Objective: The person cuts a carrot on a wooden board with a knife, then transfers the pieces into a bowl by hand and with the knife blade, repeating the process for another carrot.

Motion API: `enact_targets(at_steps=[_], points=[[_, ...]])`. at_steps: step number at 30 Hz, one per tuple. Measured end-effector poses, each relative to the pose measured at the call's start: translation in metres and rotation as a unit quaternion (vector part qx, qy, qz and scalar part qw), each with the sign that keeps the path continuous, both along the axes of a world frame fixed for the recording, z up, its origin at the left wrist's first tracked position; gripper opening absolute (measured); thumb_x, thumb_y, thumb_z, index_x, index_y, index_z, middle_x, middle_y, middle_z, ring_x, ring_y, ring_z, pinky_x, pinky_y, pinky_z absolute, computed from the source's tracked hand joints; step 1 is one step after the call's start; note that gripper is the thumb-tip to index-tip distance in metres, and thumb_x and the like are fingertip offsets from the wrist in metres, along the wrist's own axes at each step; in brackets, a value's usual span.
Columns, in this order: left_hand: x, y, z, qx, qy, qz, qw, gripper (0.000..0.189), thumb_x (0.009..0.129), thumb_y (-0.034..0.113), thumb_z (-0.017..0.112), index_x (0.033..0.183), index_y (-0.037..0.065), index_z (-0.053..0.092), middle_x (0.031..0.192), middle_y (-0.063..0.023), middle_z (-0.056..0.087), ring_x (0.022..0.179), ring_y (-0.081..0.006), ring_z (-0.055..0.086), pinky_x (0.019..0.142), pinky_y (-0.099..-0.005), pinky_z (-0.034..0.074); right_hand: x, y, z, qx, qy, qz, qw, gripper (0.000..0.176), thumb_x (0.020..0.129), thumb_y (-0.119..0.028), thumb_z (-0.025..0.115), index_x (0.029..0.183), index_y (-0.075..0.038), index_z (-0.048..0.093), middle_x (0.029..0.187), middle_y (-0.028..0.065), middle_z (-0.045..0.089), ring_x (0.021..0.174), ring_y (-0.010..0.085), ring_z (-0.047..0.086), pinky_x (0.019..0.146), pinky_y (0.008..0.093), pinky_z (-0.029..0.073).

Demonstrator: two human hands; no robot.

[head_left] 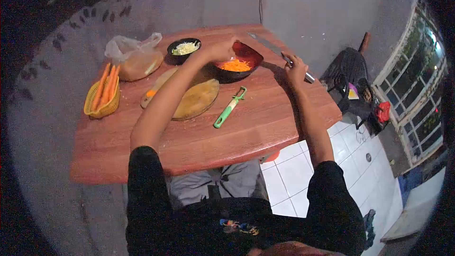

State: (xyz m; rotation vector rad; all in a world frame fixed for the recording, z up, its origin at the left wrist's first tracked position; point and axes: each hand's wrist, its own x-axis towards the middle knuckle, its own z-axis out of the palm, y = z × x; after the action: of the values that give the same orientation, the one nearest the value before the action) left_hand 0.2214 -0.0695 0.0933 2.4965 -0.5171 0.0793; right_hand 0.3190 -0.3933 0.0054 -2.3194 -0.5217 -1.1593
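Observation:
My left hand [222, 51] is closed at the left rim of a dark bowl [251, 53] with a reddish inside; its fingers are partly hidden. Shredded carrot [236, 65] lies in this bowl. Over the table's right side, my right hand [295, 70] is wrapped round the handle of a knife [269, 44], whose blade points away to the upper left. Under my left forearm is a round wooden cutting board [196, 100], with a piece of carrot [150, 93] at its left edge. A green and white peeler [230, 107] rests right of the board.
A yellow basket [113, 107] of whole carrots [106, 87] stands at the table's left. Behind it sit a clear plastic bag [135, 57] and a small black bowl [171, 50] of pale shreds. A dark chair [348, 73] stands beyond the wooden table's [189, 149] right edge.

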Motion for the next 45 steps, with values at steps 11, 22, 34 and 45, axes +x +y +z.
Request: enact_targets(at_steps=[11,22,34,45], points=[[-0.037,0.037,-0.010,-0.123,-0.220,0.052,0.966,0.052,0.088,0.021,0.072,0.136,0.012,0.054,0.070,-0.0057,0.059,0.063,-0.0178,0.056,0.060,-0.0327,0.048,0.024,0.002,-0.015,-0.021,-0.054,0.025,0.998,0.048,0.079,0.000,0.062,0.119,-0.025,0.072,0.101,0.0110,0.071,0.094,0.0323,0.067,0.087,0.0429,0.045],[-0.088,0.066,-0.002,-0.021,-0.162,0.072,0.984,0.042,0.091,0.017,0.065,0.131,0.008,0.058,0.107,-0.0122,0.069,0.096,-0.0276,0.065,0.090,-0.0416,0.052,-0.026,0.017,0.019,0.067,0.037,0.130,0.989,0.038,0.080,0.000,0.060,0.111,-0.017,0.074,0.096,0.0142,0.071,0.090,0.0337,0.069,0.085,0.0376,0.050],[-0.242,0.150,-0.055,-0.015,-0.073,0.140,0.987,0.045,0.091,0.008,0.060,0.136,0.011,0.056,0.126,-0.0125,0.060,0.114,-0.0261,0.058,0.100,-0.0380,0.047,-0.024,0.019,0.014,0.007,0.026,0.167,0.986,0.041,0.080,0.002,0.059,0.115,-0.016,0.073,0.103,0.0172,0.072,0.095,0.0350,0.071,0.080,0.0380,0.053],[-0.228,0.146,-0.091,0.088,-0.237,0.112,0.961,0.040,0.089,0.012,0.065,0.128,0.007,0.061,0.127,-0.0167,0.061,0.118,-0.0364,0.056,0.106,-0.0448,0.043,-0.048,0.028,0.030,0.004,0.090,0.117,0.989,0.041,0.078,0.003,0.061,0.112,-0.017,0.074,0.100,0.0161,0.073,0.097,0.0378,0.070,0.083,0.0411,0.054]])
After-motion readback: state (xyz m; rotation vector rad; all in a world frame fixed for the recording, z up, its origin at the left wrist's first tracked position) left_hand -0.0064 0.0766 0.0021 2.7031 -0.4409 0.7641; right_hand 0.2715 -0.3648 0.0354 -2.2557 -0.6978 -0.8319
